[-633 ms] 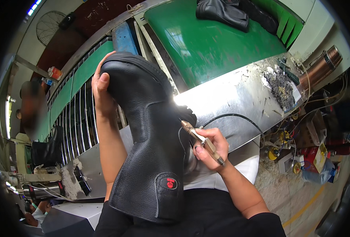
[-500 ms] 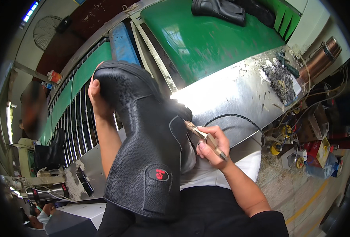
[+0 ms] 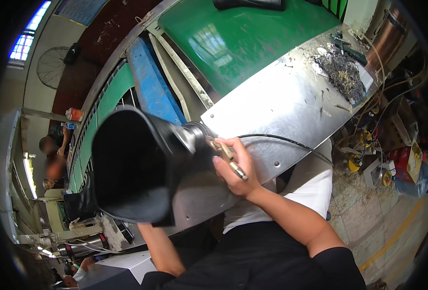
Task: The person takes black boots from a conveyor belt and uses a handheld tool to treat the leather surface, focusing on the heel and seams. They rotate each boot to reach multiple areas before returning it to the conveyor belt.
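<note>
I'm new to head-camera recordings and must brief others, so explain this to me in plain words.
There is no machine arm here: a person works with two bare hands. The view looks down from the left of two fisheye cameras worn on the head, so straight edges bend near the rim.

The right hand grips a slim metal tool. A black hose or cable lies close by. In front is a black boot, its wide opening facing the camera. The left forearm reaches up behind it; the left hand is hidden, so its grip cannot be seen.

On the metal worktop lies a dark clump of scraps. Beyond is a smooth green surface.
</note>
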Available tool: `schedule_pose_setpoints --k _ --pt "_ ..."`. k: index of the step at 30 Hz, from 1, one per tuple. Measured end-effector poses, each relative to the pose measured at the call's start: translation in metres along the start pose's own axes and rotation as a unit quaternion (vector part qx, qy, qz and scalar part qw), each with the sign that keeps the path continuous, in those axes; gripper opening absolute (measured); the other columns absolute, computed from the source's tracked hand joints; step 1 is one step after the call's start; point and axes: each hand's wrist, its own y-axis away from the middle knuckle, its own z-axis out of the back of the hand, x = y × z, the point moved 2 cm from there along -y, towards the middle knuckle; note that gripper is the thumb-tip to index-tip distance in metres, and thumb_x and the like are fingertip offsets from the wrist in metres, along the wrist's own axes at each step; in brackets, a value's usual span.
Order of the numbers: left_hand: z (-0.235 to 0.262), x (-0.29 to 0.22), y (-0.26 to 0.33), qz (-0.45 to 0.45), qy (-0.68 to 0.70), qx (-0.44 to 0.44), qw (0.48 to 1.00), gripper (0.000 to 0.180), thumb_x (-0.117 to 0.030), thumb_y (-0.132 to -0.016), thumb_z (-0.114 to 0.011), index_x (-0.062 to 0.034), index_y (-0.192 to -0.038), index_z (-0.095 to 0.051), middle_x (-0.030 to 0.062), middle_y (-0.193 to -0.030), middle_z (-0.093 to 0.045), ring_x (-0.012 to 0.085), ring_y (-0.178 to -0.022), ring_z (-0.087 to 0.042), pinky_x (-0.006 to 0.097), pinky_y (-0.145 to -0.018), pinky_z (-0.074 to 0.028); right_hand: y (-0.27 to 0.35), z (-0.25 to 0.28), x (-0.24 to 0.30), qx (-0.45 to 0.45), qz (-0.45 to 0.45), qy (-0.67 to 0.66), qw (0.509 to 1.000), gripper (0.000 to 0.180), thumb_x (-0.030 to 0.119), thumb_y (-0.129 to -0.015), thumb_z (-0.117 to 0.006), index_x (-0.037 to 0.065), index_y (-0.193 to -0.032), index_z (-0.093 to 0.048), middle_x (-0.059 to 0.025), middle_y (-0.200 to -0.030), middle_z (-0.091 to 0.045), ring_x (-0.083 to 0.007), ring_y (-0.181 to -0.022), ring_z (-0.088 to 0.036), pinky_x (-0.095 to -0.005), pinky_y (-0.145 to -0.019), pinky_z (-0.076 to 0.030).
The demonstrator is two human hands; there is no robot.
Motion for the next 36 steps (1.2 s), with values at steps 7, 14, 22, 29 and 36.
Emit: schedule_pose_setpoints --k 7,14,22,29,36 --pt "0.015 -0.013 0.118 0.186 -0.028 -0.037 0.981 0.037 -0.034 -0.097 -0.056 -0.0014 -0.114 -0.058 0.009 -0.106 -0.069 0.0189 -0.09 -0.068 0.035 -0.078 -0.055 0.008 -0.013 0.002 0.02 0.014 0.023 0.999 0.037 0.012 -0.087 -0.062 0.001 -0.12 -0.049 -0.0022 -0.061 -0.055 -0.0062 -0.052 -0.046 -0.0255 -0.05 -0.036" --pt "-0.044 -0.001 0.183 0.288 -0.061 0.068 0.953 0.056 -0.045 -0.091 -0.064 0.0036 -0.117 -0.056 0.0112 -0.097 -0.069 0.0203 -0.084 -0.069 0.041 -0.084 -0.056 0.03 -0.005 0.001 0.04 0.0 0.013 0.999 0.037 0.01 -0.088 -0.062 0.0 -0.121 -0.048 0.0005 -0.061 -0.054 -0.0033 -0.054 -0.045 -0.0239 -0.05 -0.036" --pt "-0.099 -0.001 0.202 0.321 -0.015 0.123 0.939 0.068 -0.052 -0.089 -0.063 0.0068 -0.121 -0.054 0.0173 -0.113 -0.066 0.0318 -0.106 -0.066 0.04 -0.09 -0.055 0.054 0.0 0.007 0.079 -0.018 -0.026 0.996 0.036 0.005 -0.087 -0.06 0.0 -0.121 -0.047 0.0004 -0.068 -0.056 -0.0033 -0.059 -0.048 -0.0221 -0.053 -0.037" --pt "-0.135 0.012 0.208 0.358 0.065 0.169 0.916 0.065 -0.048 -0.098 -0.047 0.0079 -0.132 -0.045 0.0191 -0.127 -0.058 0.0366 -0.12 -0.057 0.044 -0.104 -0.046 0.076 0.034 0.021 0.112 -0.071 -0.023 0.991 0.037 0.001 -0.09 -0.054 -0.002 -0.125 -0.042 -0.0035 -0.069 -0.054 -0.0066 -0.054 -0.047 -0.0238 -0.05 -0.039" --pt "-0.192 0.017 0.203 0.432 0.158 0.272 0.845 0.07 -0.051 -0.1 -0.039 0.0063 -0.14 -0.037 0.0225 -0.14 -0.046 0.0363 -0.133 -0.044 0.047 -0.109 -0.039 0.123 0.083 0.062 0.061 -0.133 -0.065 0.987 0.035 0.004 -0.091 -0.054 -0.001 -0.124 -0.043 -0.0034 -0.072 -0.054 -0.0065 -0.056 -0.048 -0.0236 -0.051 -0.042"
